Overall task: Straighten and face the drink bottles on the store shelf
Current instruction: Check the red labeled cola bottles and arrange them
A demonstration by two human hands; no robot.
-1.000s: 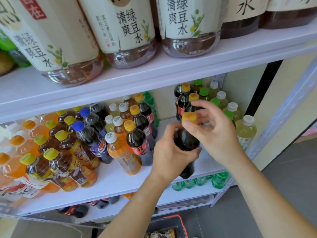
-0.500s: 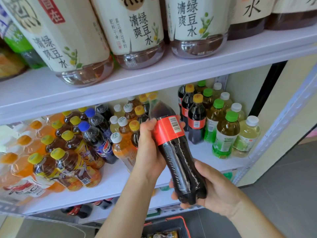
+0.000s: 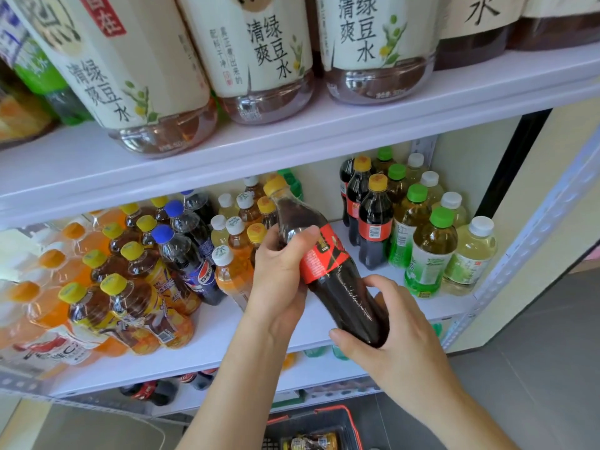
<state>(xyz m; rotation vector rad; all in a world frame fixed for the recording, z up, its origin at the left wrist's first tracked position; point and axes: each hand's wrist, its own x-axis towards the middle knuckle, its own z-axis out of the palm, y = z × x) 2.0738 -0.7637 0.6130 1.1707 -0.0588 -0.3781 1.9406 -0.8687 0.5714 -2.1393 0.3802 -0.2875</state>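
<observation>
Turned since half a second ago, the cola bottle (image 3: pixel 337 287) no longer shows its barcode: its red label now faces up with a black logo and a block of small white print, too fine to read. It is held off the middle shelf (image 3: pixel 227 339), tilted, yellow cap up to the left and base down to the right. The left grip (image 3: pixel 279 274) wraps the shoulder and the label's upper edge, thumb across the front. The right grip (image 3: pixel 399 336) cups the rounded base, fingers and thumb curled round it.

Behind the bottle, a bare white strip of shelf lies open between the orange drinks (image 3: pixel 232 274) and the standing colas (image 3: pixel 375 228), whose front bottle shows its barcode. Beside those stand green-capped teas (image 3: pixel 428 254) and a pale white-capped bottle (image 3: pixel 470 254), near the perforated metal upright (image 3: pixel 532 241). To the left, a blue-capped Pepsi (image 3: pixel 194 264) leans among yellow-capped amber teas (image 3: pixel 143 306) in shiny clear plastic.

On the upper shelf (image 3: pixel 324 138), big clear-bottomed bottles (image 3: pixel 266 53) carry cream labels reading 清爽绿豆水. Below, a red-rimmed basket (image 3: pixel 350 420) holds a bottle.
</observation>
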